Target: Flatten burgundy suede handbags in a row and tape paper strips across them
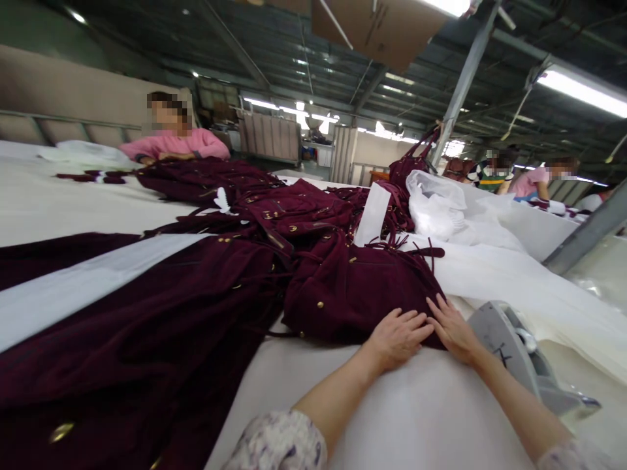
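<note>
A maroon cloth bag (pixel 362 297) with brass fittings and thin cords lies on the white table (pixel 313 405). My left hand (pixel 400 336) rests flat on its near right edge, fingers stretched out. Beside it, fingertips almost meeting, my right hand (pixel 453 326) lies flat on the bag's right corner. Neither hand is closed round anything. Left of the bag spreads a larger piece of maroon cloth (pixel 161 346) with gold-coloured fittings, crossed by a white strip (pixel 98 281).
More maroon bags (pixel 304 209) are heaped further back. A grey tape dispenser (pixel 519 352) stands near my right forearm. White plastic bags (pixel 435 202) lie at the back right. A co-worker in pink (pixel 196 143) handles maroon pieces across the table; a metal post (pixel 463 81) rises behind.
</note>
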The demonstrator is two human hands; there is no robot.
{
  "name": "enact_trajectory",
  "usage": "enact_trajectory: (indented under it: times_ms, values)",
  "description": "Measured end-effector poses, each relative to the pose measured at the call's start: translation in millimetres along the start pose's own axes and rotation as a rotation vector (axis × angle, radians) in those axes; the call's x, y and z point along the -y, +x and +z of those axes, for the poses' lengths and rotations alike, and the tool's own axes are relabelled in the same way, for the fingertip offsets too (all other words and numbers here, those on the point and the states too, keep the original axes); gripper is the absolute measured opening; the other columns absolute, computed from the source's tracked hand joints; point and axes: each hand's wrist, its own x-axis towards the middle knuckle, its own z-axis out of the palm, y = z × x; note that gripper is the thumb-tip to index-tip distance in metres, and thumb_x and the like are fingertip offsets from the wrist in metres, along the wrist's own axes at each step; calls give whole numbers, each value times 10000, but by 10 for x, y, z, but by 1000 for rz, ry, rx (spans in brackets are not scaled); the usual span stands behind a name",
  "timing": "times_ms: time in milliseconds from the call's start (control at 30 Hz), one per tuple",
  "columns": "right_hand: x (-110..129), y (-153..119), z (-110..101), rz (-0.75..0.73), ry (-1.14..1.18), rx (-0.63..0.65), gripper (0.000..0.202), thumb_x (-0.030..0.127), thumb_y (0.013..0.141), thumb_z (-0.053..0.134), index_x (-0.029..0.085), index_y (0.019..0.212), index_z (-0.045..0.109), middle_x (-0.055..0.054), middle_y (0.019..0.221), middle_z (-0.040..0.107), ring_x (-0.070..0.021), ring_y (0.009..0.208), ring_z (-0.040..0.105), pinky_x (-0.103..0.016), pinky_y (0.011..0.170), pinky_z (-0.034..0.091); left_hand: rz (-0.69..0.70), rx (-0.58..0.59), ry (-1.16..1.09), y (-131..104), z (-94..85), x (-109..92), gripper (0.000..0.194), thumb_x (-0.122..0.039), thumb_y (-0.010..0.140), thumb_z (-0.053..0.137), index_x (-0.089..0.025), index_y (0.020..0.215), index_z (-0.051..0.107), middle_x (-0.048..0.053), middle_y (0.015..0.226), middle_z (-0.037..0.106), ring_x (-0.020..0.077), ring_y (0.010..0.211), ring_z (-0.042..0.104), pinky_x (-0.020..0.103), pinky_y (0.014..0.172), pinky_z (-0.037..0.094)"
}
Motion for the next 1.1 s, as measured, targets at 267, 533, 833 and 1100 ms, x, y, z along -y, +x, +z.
enact_trajectory:
  times_ms: [267,533,833,1100]
  values:
    - [126,140,-262,-73,-102,-10,456,418,862,517,234,1274,579,-145,1420,452,-383,1362,296,-668,1054,196,-141,114,82,-444,-120,94,498,-214,894,439,-242,1390,395,44,1480,391,240,1311,379,447,1051,305]
    - [1039,584,-248,-130,975,164,486,562,894,426,203,1135,646,-95,1092,676,-226,972,627,-365,857,506,-164,170,64,-395,-502,76,267,-304,906,480,-212,1109,627,74,1163,650,236,1102,563,394,921,424]
    - [861,468,10,-15,1155,188,505,584,829,539,172,1100,648,-113,1028,693,-214,852,620,-339,751,489,-475,622,-216,-672,-1613,1012,246,-339,848,530,-257,987,716,2,1040,712,177,929,645,256,801,460]
    - [877,452,17,-67,1069,183,449,562,825,555,213,1090,654,-75,1040,695,-237,947,633,-373,900,472,-416,693,-107,-594,-1688,954,364,-256,654,721,-261,1016,679,-23,1009,692,180,920,627,232,745,460]
